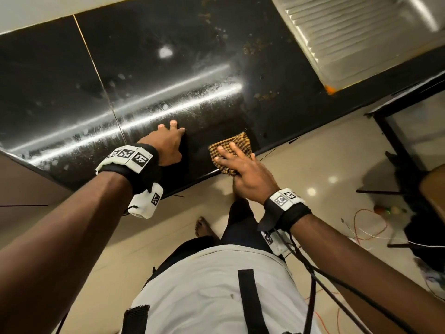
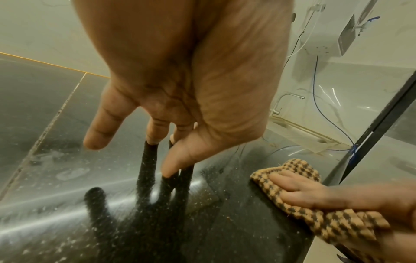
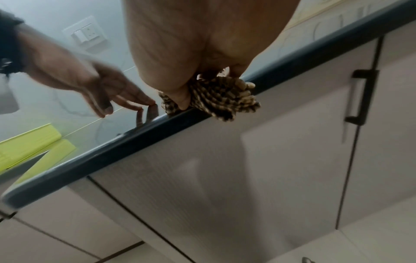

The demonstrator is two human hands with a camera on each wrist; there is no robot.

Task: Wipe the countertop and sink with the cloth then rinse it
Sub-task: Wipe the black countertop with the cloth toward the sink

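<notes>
A brown-and-tan checked cloth lies at the front edge of the black countertop. My right hand lies on it with fingers spread flat. Its thumb is tucked round the bunched part that hangs over the edge. Just left of the cloth, my left hand rests its straight fingertips on the counter and holds nothing. The steel sink's ribbed drainboard is at the far right, with a faucet behind it.
White smears and brown spots mark the counter beyond the hands. Pale cabinet doors with a black handle are below the edge. A black-framed glass table and loose wires are on the floor at right.
</notes>
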